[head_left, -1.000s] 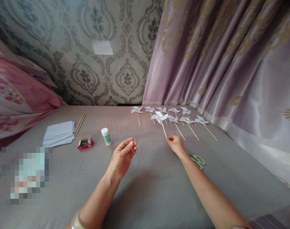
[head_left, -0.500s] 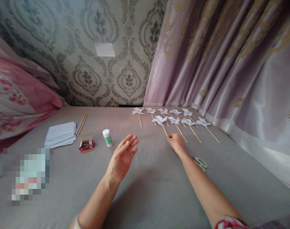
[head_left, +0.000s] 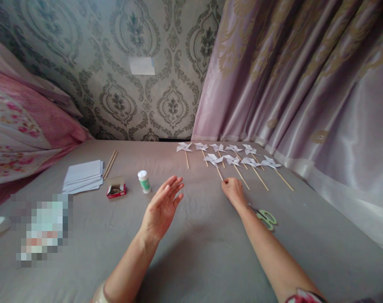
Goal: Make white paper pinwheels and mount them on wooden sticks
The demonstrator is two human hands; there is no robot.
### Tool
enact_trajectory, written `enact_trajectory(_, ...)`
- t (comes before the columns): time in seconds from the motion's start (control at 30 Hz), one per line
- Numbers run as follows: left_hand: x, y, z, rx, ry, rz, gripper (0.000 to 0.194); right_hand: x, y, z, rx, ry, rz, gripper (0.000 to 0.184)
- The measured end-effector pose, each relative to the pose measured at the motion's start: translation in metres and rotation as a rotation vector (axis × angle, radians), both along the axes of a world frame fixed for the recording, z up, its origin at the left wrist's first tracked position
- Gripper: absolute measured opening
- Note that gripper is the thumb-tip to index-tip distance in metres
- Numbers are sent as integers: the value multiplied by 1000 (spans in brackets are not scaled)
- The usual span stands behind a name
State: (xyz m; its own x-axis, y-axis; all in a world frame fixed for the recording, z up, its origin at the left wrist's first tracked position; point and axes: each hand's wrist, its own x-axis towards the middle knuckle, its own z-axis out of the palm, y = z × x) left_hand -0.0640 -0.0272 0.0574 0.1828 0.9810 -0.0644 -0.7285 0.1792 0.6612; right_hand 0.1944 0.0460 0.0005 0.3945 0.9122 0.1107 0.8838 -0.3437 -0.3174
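The paper pinwheel (head_left: 213,160) which you touch is at the left end of the front row, on the grey cloth (head_left: 194,248). Your right hand (head_left: 233,191) pinches the lower end of its stick, and your left hand (head_left: 161,208) is spread and holds nothing, above the cloth. Around it I count eight other pinwheels (head_left: 250,162), so nine in total: five behind and four in front. All nine look complete to me, each with its stick, and only the placing of this one seems not yet finished, because you have not let it go. Near your right forearm is one pair of scissors (head_left: 263,216). On the left stand one bottle (head_left: 144,182) and one red box (head_left: 117,194) with small pieces, too many to count. Farther away, two loose sticks (head_left: 110,164) and several paper sheets (head_left: 83,171), number unclear, appear unused
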Motion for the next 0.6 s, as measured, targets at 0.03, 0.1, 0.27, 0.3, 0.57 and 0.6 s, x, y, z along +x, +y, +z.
enact_trajectory(0.03,0,-1,1,4,-11,-3,28,0,-1,0,5,-3,2,27)
enact_trajectory(0.1,-2,-2,4,5,-44,-17,29,-1,-2,-1,17,-7,5,28)
enact_trajectory(0.27,-5,-6,10,3,-121,-53,32,-2,-7,-4,62,-7,15,30)
enact_trajectory(0.3,-6,-6,11,5,-122,-53,31,-2,-7,-4,72,-5,16,30)
enact_trajectory(0.57,-7,-7,13,16,-114,-68,29,-2,-11,-2,176,13,-25,27)
enact_trajectory(0.6,-7,-7,12,20,-114,-70,29,-2,-12,0,187,15,-27,27)
